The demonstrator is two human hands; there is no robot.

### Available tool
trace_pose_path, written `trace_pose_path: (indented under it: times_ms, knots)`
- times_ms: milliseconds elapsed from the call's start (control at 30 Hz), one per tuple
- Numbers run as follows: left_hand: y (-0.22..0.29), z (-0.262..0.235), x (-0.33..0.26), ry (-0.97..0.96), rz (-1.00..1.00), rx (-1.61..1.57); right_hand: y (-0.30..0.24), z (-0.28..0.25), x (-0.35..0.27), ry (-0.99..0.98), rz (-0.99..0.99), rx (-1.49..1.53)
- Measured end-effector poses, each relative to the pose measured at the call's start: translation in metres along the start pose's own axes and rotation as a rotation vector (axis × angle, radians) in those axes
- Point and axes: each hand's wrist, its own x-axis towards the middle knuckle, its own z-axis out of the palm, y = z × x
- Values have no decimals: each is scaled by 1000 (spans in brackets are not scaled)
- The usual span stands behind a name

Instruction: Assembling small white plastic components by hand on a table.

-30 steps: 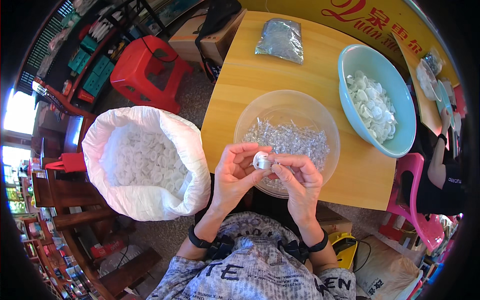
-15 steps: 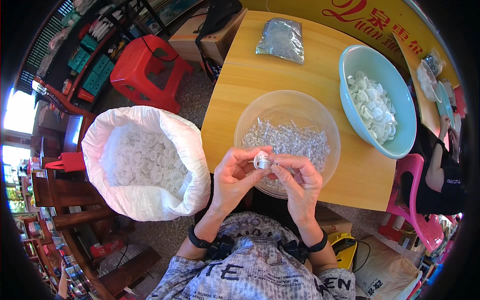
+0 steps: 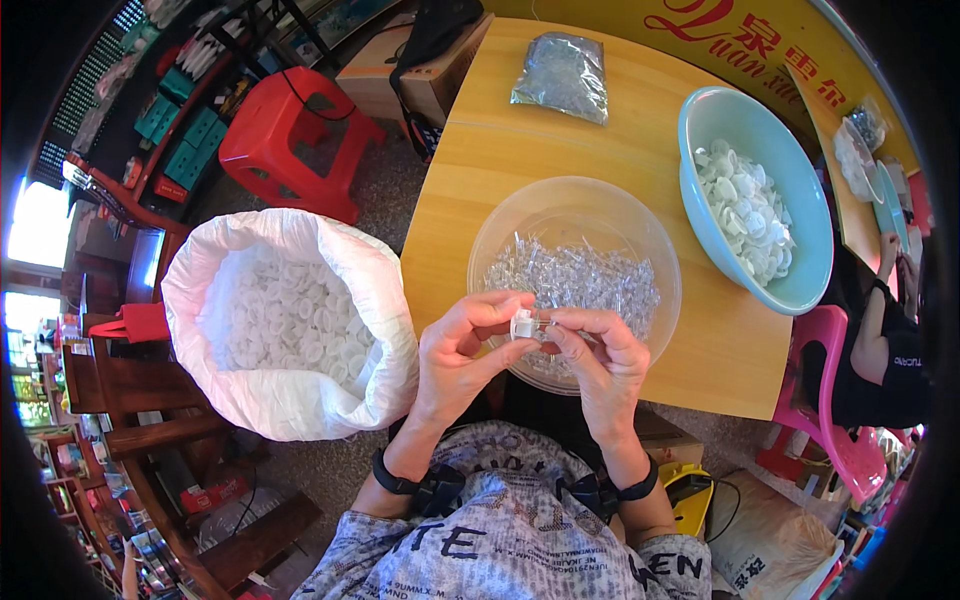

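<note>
Between the thumb and fingertips of my left hand (image 3: 462, 345) is a small white plastic cap (image 3: 522, 325), with a rounded rim and a blocky middle. My right hand (image 3: 603, 360) pinches the thin wire legs (image 3: 543, 323) of a small part at the cap's right side. How far that part sits inside the cap is hidden. Both hands are just above the near rim of a clear round tub (image 3: 660, 225), which holds a heap of clear, LED-like pieces with thin legs (image 3: 580, 275).
To my left stands a white sack (image 3: 385, 300) full of white plastic caps (image 3: 295, 325). On the wooden table (image 3: 470, 150) are a light-blue basin (image 3: 705, 130) of white pieces and a silvery bag (image 3: 562, 80). A red stool (image 3: 290, 150) and a pink chair (image 3: 830, 380) stand beside it.
The white cap has turned in my fingers, so its blocky side now shows more. My right fingertips have drawn slightly to the right, and the thin legs show more plainly.
</note>
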Motion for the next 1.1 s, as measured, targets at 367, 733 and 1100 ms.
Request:
trace_pose_path:
  times_ms: [367, 733, 1100]
  knots:
    - [3, -4, 1, -49, 35, 121, -2, -2, 0, 0, -111, -225]
    - [2, 4, -2, -22, 14, 84, -5, -5, 1, -59, 86, 9]
    - [12, 7, 1, -88, -56, 3, -6, -12, 1, -50, 47, 40]
